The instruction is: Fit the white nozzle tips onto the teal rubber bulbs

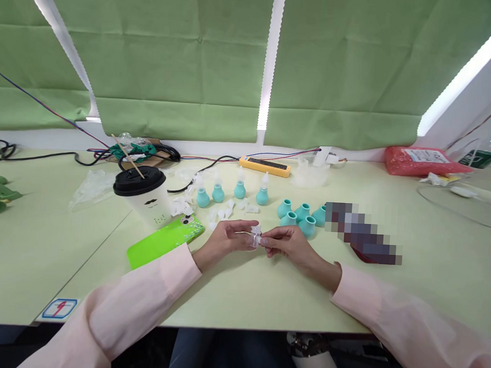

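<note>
My left hand [231, 237] has its thumb and fingers closed around a small clear plastic piece [255, 237]. From the other side, the fingertips of my right hand [289, 244] pinch at the same piece; its exact shape is too small to make out. Just beyond my right hand stands a group of several open-necked teal bulbs [308, 227]. Further back, in a loose row, are teal bulbs with clear tips on top [262, 195]. Small white and clear plastic pieces [227, 210] lie scattered beyond my left hand.
A lidded paper cup [149, 203] with a wooden stick and a bright green phone case [160, 244] lie left of my hands. Behind are a yellow power strip [265, 167], cables, and clear plastic bags [309, 173]. A pixelated dark object [366, 237] and a red package [423, 162] lie right.
</note>
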Motion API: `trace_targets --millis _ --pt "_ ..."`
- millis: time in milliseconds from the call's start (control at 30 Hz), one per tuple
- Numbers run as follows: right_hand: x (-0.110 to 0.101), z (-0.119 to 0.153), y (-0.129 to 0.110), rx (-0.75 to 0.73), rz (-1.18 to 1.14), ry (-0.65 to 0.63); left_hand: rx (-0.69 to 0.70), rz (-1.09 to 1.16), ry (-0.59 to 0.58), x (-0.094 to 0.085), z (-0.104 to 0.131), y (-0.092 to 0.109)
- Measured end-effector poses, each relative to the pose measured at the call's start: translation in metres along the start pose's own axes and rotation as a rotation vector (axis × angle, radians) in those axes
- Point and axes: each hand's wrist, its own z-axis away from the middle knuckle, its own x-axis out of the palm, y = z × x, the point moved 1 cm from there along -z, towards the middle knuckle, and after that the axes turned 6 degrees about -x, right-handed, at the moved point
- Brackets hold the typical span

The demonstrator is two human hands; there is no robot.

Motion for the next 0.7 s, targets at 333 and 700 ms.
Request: trace_targets --millis 333,700 --pt "0.006 0.003 -0.003 -0.108 0.157 -0.04 0.01 -0.092 0.024 0.003 0.001 -0.003" --pt "0.009 0.008 0.003 -0.562 0.572 -0.072 0.009 0.094 -0.215 0.011 0.006 0.0"
